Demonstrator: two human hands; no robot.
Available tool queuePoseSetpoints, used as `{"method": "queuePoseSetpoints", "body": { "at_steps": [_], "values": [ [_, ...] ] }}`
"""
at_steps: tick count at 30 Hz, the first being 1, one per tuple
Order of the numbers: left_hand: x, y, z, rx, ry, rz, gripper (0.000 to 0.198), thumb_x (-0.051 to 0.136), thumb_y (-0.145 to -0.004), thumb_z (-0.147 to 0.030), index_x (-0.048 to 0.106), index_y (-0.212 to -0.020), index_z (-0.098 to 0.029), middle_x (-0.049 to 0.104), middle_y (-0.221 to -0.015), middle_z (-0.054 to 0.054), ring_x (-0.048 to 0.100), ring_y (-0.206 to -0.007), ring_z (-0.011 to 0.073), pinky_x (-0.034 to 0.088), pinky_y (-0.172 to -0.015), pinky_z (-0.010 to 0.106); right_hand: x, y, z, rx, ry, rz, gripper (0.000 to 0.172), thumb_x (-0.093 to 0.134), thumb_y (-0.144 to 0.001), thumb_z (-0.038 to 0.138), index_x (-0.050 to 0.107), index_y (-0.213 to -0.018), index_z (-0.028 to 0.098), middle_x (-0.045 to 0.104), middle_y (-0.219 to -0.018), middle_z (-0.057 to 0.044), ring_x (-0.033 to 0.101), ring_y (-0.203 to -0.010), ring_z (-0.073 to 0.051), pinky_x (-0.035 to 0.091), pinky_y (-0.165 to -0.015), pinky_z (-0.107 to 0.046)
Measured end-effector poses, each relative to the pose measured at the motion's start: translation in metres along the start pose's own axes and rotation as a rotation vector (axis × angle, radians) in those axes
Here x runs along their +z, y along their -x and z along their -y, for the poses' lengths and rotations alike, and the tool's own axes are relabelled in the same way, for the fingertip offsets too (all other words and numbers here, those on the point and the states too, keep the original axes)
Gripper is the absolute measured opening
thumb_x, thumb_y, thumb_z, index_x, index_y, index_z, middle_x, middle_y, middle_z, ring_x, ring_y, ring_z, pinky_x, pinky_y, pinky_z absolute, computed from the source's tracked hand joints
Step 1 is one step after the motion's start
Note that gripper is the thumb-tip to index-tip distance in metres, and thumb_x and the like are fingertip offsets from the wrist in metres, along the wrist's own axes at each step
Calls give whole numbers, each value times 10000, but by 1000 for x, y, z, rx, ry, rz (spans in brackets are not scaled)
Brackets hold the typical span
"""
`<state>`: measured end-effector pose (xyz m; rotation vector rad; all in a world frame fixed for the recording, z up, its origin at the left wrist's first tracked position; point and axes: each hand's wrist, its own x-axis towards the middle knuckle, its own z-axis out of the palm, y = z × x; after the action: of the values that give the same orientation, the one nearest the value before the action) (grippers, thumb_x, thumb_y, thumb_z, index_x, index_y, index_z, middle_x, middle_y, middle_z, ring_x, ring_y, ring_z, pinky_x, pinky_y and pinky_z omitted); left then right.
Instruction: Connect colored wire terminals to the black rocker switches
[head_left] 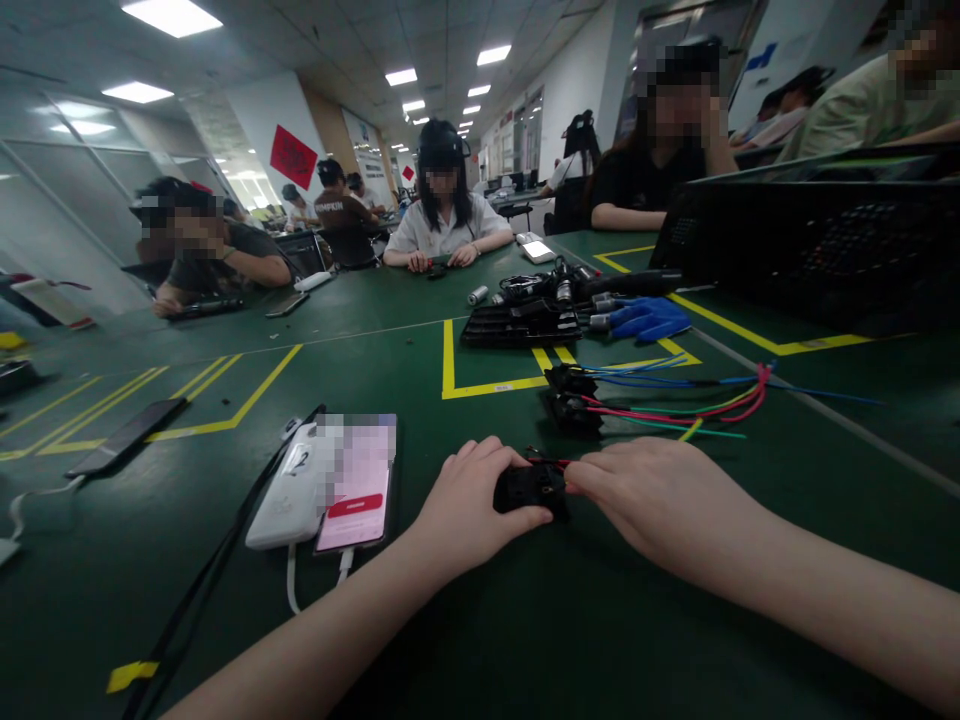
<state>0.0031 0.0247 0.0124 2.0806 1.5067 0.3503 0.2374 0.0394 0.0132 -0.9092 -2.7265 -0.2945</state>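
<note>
My left hand (480, 500) is closed around a small black plastic block (529, 490), thumb along its near side and fingers over the far side. At the block's right end, my right hand (652, 495) has its fingertips pinched together. A thin red wire (553, 462) runs from the block into those fingertips, which hide its end. Just beyond my hands lie more black blocks (574, 410) with blue, red, yellow and green wires (697, 400) fanning out to the right.
Left of my hands are a white power bank (289, 490) and a lit phone (360, 490), both with white cables. A dark phone (127, 437) lies farther left. Beyond are a black tray (521, 325), a blue glove (649, 318) and a large black case (810, 240). Several people sit around.
</note>
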Motion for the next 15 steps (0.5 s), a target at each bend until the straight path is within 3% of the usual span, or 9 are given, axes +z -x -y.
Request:
{"method": "queuePoseSetpoints", "body": {
  "at_steps": [6, 12, 15],
  "values": [
    [-1, 1, -2, -12, 17, 9, 312, 915, -917, -343, 716, -1129, -230, 692, -1213, 53, 654, -1187, 329, 541, -1046, 501, -16, -18, 8, 157, -3, 354, 214, 734, -928, 68, 840, -1031, 223, 870, -890, -73, 828, -779, -254, 500, -629, -315],
    [4, 2, 5, 11, 71, -17, 344, 926, -914, -391, 726, -1136, -220, 677, -1242, 62, 623, -1201, 333, 545, -1041, 507, -5, -18, -2, 165, -27, 416, 206, 670, -979, 102, 815, -945, 245, 859, -817, -25, 823, -702, -242, 453, -545, -292],
    [3, 0, 7, 16, 74, -24, 348, 932, -907, -397, 729, -1127, -221, 679, -1233, 61, 617, -1191, 333, 544, -1041, 514, -2, -15, -5, 139, -47, 398, 225, 658, -977, 93, 820, -1011, 247, 872, -868, -29, 831, -737, -244, 486, -580, -305]
  ]
}}
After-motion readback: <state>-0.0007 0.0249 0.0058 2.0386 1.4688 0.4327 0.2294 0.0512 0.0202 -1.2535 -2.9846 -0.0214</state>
